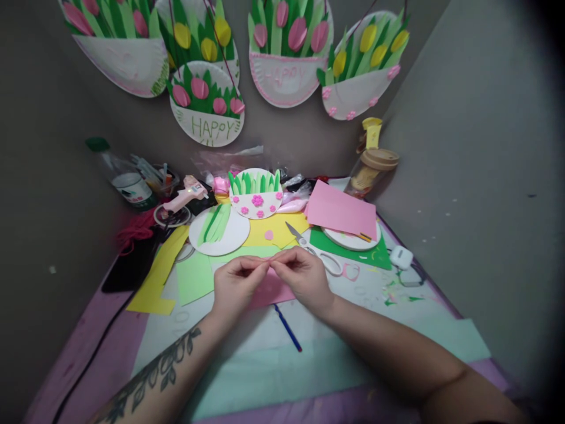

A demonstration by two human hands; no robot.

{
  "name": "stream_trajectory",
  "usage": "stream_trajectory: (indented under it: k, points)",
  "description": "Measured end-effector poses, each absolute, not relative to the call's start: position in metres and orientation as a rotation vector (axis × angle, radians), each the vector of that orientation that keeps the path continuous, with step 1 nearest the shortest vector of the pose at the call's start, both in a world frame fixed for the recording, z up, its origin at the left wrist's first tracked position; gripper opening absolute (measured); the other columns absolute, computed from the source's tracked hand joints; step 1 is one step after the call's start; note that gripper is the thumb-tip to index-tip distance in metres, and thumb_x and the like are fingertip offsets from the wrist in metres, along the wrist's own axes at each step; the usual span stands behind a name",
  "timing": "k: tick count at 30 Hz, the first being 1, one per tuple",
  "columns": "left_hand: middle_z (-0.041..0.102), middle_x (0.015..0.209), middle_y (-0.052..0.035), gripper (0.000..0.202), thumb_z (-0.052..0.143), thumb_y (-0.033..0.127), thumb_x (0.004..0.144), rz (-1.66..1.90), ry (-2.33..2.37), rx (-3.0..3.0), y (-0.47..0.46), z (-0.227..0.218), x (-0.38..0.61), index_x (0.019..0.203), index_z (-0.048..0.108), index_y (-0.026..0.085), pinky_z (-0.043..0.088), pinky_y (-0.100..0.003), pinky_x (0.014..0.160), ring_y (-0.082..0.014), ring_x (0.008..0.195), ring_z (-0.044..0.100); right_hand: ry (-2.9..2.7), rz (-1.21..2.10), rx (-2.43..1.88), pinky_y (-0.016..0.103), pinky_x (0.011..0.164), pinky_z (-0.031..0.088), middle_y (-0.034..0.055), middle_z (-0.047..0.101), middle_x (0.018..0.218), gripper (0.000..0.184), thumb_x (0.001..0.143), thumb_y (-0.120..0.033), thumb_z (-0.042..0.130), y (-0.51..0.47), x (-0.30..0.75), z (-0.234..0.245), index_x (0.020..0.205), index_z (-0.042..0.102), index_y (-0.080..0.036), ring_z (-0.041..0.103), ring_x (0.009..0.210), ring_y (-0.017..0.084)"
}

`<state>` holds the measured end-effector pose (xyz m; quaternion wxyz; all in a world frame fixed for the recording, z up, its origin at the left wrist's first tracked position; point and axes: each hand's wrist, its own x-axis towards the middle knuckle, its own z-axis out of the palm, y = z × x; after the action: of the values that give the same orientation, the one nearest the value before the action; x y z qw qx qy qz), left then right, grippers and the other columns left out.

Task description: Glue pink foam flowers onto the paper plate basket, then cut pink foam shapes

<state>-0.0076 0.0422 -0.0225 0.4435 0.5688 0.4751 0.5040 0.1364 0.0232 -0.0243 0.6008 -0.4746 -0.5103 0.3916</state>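
Observation:
My left hand and my right hand meet fingertip to fingertip over the middle of the table. Both are closed in a pinch on a small pink paper piece, mostly hidden by the fingers. Under them lies a sheet of pink paper. A blue pen rests just in front of it. To the right of my right hand are white-handled scissors with their blades apart, and a pink paper scrap. Light green paper lies to the left of my left hand.
Behind my hands stand a decorated paper plate and a plate with green strips. A glue gun and bottle are back left. Pink sheets and a lidded cup are back right. Finished plates hang on the wall.

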Motion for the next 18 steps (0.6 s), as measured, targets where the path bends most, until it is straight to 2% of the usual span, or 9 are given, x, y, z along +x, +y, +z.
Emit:
stream_trajectory:
  k: [5, 10, 14, 18]
  points:
    - [0.071, 0.073, -0.0033, 0.014, 0.073, 0.027, 0.070, 1.261, 1.186, 1.414, 0.041, -0.025, -0.007, 0.064, 0.064, 0.018, 0.054, -0.029, 0.067, -0.0168, 0.069, 0.067, -1.176, 0.873, -1.100, 0.032, 0.069, 0.054, 0.0033, 0.069, 0.072, 0.012, 0.074, -0.026, 0.070, 0.022, 0.135, -0.025, 0.068, 0.061, -0.021, 0.066, 0.072, 0.018]
    - [0.069, 0.073, -0.0025, 0.020, 0.070, 0.028, 0.073, 1.259, 1.159, 1.408, 0.040, -0.027, -0.004, 0.063, 0.056, 0.018, 0.050, -0.027, 0.067, -0.0147, 0.070, 0.064, -1.149, 0.855, -1.079, 0.031, 0.068, 0.051, 0.0012, 0.065, 0.072, 0.016, 0.076, -0.023, 0.068, 0.022, 0.132, -0.032, 0.068, 0.054, -0.021, 0.063, 0.071, 0.016]
    - [0.065, 0.071, 0.0022, 0.028, 0.070, 0.027, 0.074, 1.264, 1.100, 1.316, 0.041, -0.027, -0.001, 0.074, 0.043, 0.021, 0.042, -0.021, 0.057, -0.0089, 0.059, 0.056, -1.132, 0.860, -1.093, 0.029, 0.067, 0.049, -0.0019, 0.061, 0.071, 0.021, 0.078, -0.024, 0.066, 0.025, 0.130, -0.038, 0.073, 0.045, -0.022, 0.059, 0.068, 0.014]
    - [0.063, 0.066, 0.0062, 0.039, 0.068, 0.025, 0.075, 1.229, 1.016, 1.192, 0.044, -0.025, -0.001, 0.078, 0.029, 0.023, 0.040, -0.019, 0.058, -0.0084, 0.059, 0.057, -1.099, 0.925, -1.094, 0.026, 0.064, 0.047, -0.0057, 0.056, 0.067, 0.030, 0.076, -0.025, 0.067, 0.031, 0.133, -0.037, 0.080, 0.037, -0.024, 0.056, 0.063, 0.012]
